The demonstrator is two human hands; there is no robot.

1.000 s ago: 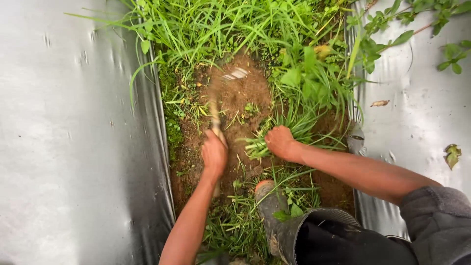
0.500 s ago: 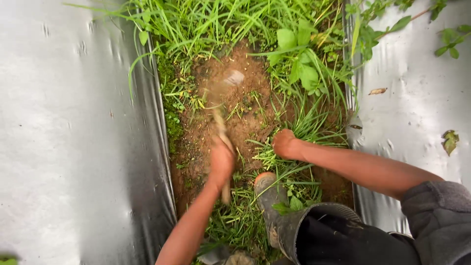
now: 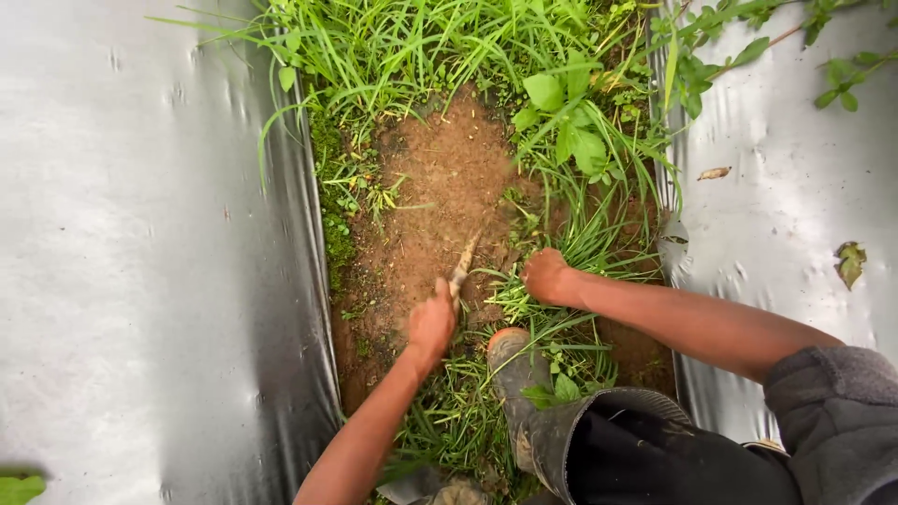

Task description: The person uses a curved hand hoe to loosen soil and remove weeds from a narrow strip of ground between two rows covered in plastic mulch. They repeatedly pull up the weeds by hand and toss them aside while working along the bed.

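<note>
A short hand tool with a pale wooden handle [image 3: 462, 262] slants over the bare brown soil [image 3: 440, 196] in the middle of a narrow furrow; its working end is blurred and cannot be made out against the earth. The left hand [image 3: 431, 323] is closed tightly around the lower end of the handle, knuckles up, at the near edge of the bare patch. Just to the right, the right hand [image 3: 545, 276] is clenched in a fist on a tuft of grass [image 3: 524, 299], whose blades fan out from under the fingers towards the tool. Below both hands, a muddy rubber boot [image 3: 519, 393] stands on a mat of cut and flattened grass, its toe pointing up between the two wrists. Beyond the bare soil, tall green grass and a broad-leaved weed [image 3: 566, 122] fill the far end of the furrow. Silver plastic sheeting [image 3: 140, 262] covers the raised ground on both sides, dimpled and shiny, with a few dry leaves [image 3: 849, 262] lying on the right-hand sheet. A grey sleeve [image 3: 832, 411] is pushed up on the right arm.
</note>
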